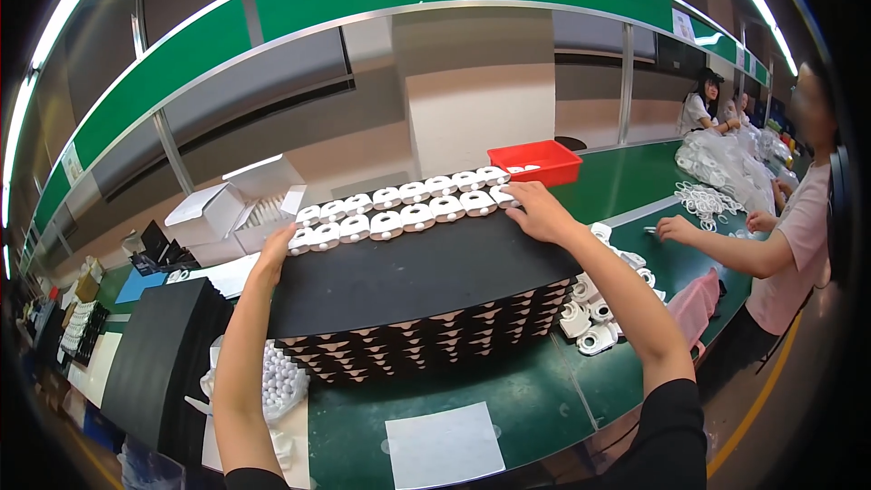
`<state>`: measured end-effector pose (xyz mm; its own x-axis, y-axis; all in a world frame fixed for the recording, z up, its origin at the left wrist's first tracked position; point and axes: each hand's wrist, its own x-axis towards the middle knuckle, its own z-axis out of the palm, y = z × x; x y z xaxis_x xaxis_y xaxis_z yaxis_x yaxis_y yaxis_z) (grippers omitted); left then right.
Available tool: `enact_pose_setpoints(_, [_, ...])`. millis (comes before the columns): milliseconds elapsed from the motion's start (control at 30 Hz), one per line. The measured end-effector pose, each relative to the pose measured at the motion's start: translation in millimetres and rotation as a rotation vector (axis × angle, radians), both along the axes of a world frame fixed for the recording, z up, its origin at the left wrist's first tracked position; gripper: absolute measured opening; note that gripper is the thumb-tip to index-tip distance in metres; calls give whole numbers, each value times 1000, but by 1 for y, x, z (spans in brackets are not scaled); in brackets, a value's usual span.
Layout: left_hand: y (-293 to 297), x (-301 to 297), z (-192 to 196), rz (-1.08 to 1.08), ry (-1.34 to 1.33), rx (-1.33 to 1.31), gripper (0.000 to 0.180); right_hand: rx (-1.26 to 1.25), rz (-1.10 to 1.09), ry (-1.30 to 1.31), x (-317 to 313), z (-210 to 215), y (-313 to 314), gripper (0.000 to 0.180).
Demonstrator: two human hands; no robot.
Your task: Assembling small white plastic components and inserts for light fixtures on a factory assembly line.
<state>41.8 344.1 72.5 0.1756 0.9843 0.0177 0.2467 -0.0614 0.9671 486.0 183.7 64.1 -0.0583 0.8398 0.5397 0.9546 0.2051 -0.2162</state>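
Big blk stack (417, 283) is sitting mid-table (535, 413), its layers showing pale bits all along the near side, w/ 2 rows of wht molded parts (415, 217) lining up along the far edge of its top. L hand (272, 254) is touching the stack's far L corner, next to the end of the rows; its fingers are mostly hiding behind the edge, so can't tell how tight they're closing. R hand (542, 210) is reaching over the far R corner, thumb lying by the blk top, other fingers bending over the end wht parts, slightly apart; can't tell if they're gripping. Wht paper (445, 445) is lying in front of the stack. On the L, a bag of wht round pcs (283, 381) is resting just beside it, and a 2nd blk stack (159, 354) is standing farther out. Behind, an open wht box (238, 213) is sitting back L, a red tray (549, 161) back R w/ a few wht pcs inside. On the R, loose wht parts (597, 310) are lying in a heap; beyond, a co-worker in a pink top (798, 227) is reaching toward the table near a pile of wht rings (706, 204).
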Motion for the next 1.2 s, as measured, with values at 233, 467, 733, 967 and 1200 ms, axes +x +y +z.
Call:
enact_pose_setpoints(233, [19, -4, -19, 35, 251, 189, 55, -24, 114, -219, -24, 7, 2, 38])
enact_pose_setpoints(467, [10, 13, -21, 126, 706, 652, 53, -54, 116, -150, -37, 7, 9, 36])
enact_pose_setpoints(733, [-46, 95, 0, -277, 894, 935, 52, 17, 328, -186, -100, 3, 38, 42])
enact_pose_setpoints(967, [-57, 123, -2, -246, 879, 784, 41, -220, 172, -203, -110, 7, 39, 46])
enact_pose_setpoints(1200, [-17, 102, -9, -83, 703, 849, 43, -49, 202, -172, -102, 4, 36, 45])
